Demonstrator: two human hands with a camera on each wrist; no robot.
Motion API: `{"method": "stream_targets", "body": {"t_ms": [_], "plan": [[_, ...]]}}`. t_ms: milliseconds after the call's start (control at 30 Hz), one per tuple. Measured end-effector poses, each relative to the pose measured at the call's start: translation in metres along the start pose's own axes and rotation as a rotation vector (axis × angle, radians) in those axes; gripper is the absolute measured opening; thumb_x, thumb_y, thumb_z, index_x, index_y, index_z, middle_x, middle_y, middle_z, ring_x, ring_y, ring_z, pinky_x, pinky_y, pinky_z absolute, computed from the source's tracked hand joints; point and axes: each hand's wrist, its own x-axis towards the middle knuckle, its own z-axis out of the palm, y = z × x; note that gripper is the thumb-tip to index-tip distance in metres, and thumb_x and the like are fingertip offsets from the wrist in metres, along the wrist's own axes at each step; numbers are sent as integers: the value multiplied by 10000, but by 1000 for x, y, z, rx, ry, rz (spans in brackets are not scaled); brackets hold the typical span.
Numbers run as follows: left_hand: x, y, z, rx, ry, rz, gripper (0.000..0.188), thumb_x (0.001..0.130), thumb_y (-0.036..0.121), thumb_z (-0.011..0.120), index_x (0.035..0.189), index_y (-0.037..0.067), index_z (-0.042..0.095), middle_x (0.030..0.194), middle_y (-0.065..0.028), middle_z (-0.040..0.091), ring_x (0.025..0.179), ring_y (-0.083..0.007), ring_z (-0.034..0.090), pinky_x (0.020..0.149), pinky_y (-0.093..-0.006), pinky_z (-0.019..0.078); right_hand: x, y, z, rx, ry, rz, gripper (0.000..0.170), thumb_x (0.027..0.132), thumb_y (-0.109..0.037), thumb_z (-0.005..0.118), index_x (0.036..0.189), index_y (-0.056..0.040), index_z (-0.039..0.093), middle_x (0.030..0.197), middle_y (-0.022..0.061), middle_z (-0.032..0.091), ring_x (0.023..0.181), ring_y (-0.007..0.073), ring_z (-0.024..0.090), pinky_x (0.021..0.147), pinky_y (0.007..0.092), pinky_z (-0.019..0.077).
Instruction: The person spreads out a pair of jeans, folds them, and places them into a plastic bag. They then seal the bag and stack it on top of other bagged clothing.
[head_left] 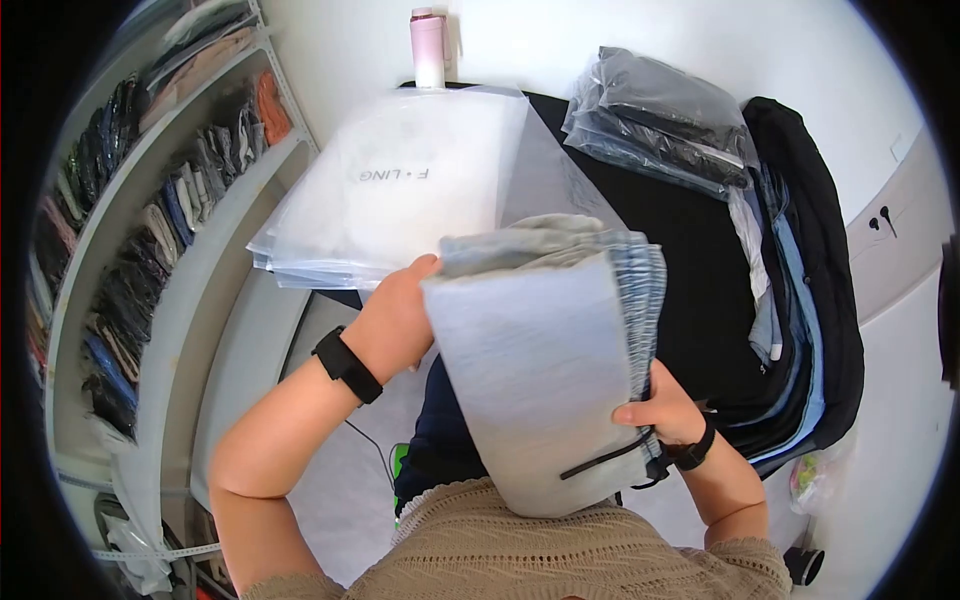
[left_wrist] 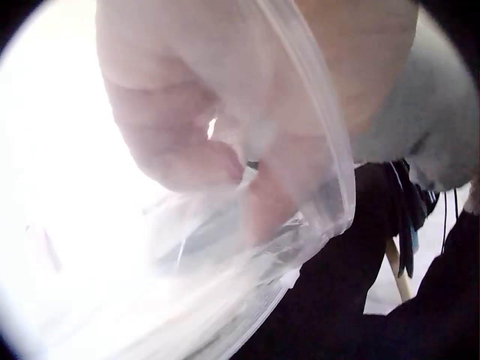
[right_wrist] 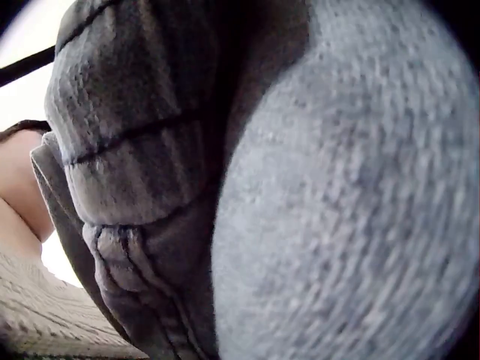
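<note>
A folded pale-blue denim garment [head_left: 530,370] is held nearest the camera, before a knitted top [head_left: 540,555]; its gathered edge is turned to the right. Shelving [head_left: 178,340] filled with bagged clothing is positioned at the left. A black-topped bench [head_left: 690,250] is located beyond the garment. A stack of clear plastic bags [head_left: 420,220], the uppermost lettered, is laid at its left. Dark bagged garments [head_left: 670,115] are placed at the far right. The gathered side is clamped in the right grip [head_left: 670,408], thumb on the front face. The left grip [head_left: 397,315] is placed at the opposite edge, seen through plastic film [left_wrist: 342,157] in the left wrist view; whether it is clamped cannot be told. A pink-and-white bottle [head_left: 428,50] is stood behind the bags.
</note>
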Motion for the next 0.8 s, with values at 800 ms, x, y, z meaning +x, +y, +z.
{"method": "stream_targets", "body": {"t_ms": [800], "plan": [[30,33,-34,-21,-9,299,837,674,-140,415,1451,89,203,1337,-105,413,681,-120,414,653,-230,407,21,-9,13,-202,-93,-57,752,656,-45,726,1320,14,378,1270,81,487,1149,149,450,999,300,346]]}}
